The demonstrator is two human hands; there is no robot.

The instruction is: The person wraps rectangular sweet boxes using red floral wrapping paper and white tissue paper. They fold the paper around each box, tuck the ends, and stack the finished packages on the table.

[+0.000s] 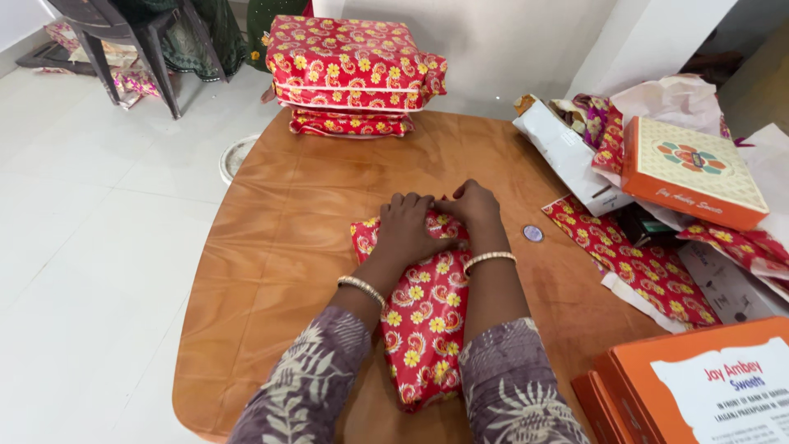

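Note:
A box wrapped in red paper with yellow flowers [425, 316] lies lengthwise on the brown wooden table [288, 214], right in front of me. My left hand [404, 232] lies flat on its far end, fingers pressing the paper down. My right hand [475, 204] is next to it at the far edge, fingers bent on the paper fold. Both wrists wear pale bangles, and my sleeves are grey with a leaf print.
Wrapped red boxes [352, 70] are stacked at the table's far side. Loose wrapping paper [633, 259], a small round tape roll [533, 233], orange boxes [690, 171] and a white bag [567, 152] crowd the right. More orange boxes [699, 386] sit near right. A dark chair [123, 41] stands far left.

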